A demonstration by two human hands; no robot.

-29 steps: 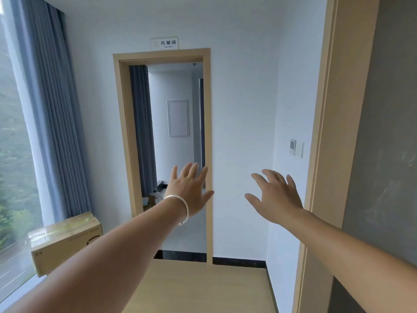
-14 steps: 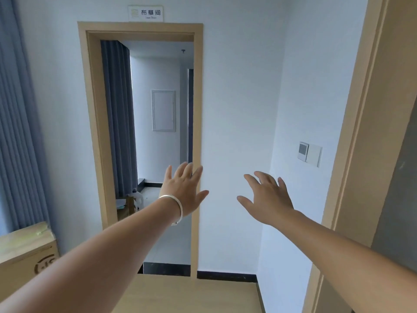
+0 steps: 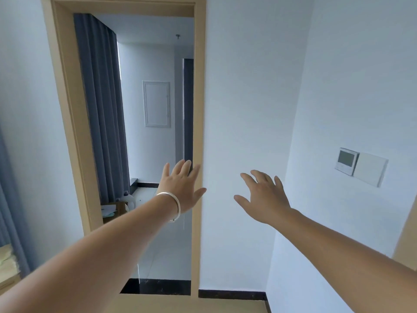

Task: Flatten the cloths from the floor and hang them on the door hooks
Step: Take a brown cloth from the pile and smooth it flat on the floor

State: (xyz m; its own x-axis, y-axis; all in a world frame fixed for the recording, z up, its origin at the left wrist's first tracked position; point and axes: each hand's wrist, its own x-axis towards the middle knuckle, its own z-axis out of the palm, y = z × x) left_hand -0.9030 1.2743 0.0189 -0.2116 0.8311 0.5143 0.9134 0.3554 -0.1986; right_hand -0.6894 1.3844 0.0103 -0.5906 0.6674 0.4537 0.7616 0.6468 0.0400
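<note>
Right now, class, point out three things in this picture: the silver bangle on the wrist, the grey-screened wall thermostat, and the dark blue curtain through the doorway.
silver bangle (image 3: 174, 203), head view, band across the left wrist.
grey-screened wall thermostat (image 3: 346, 160), head view, its screen.
dark blue curtain (image 3: 101, 105), head view, middle folds.

both hands, left hand (image 3: 182, 188) and right hand (image 3: 266, 199), outstretched with fingers spread before a doorway (image 3: 198, 109)

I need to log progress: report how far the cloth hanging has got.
Done: nothing visible; no cloth or door hook is in view. In hand: nothing; the left hand and right hand are stretched out open toward the doorway. Left: apparently everything, from flattening the cloths to hanging them.
</note>
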